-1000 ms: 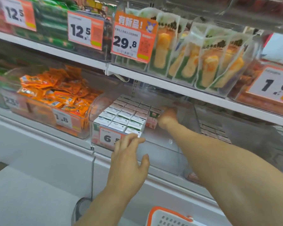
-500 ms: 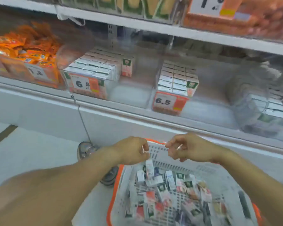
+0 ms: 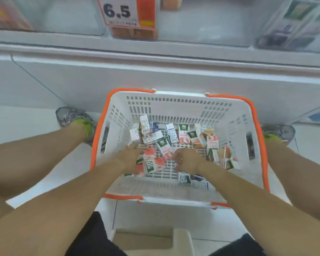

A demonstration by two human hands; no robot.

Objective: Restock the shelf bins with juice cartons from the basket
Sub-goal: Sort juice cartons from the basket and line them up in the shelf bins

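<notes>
**Both hands down among loose cartons**

Head view: we reach into the white lattice basket (image 3: 175, 106), orange-rimmed, sitting on the floor between our shoes. Our left hand (image 3: 129, 157) lies with fingers extended against a red-and-green carton (image 3: 153, 164); whether it grasps it we cannot tell. Our right hand (image 3: 187, 159) is curled, knuckles up; what the fingers hold, if anything, is hidden. The juice cartons (image 3: 183, 135) are small, slick printed boxes, sharp-cornered, heaped at all angles. We judge the risks thus: glossy faces may slip from a hurried pinch, a carton could crush, and mixed flavours might reach the wrong bin (image 3: 133, 32) above, clear plastic with a 6.5 tag (image 3: 126, 12).
</notes>
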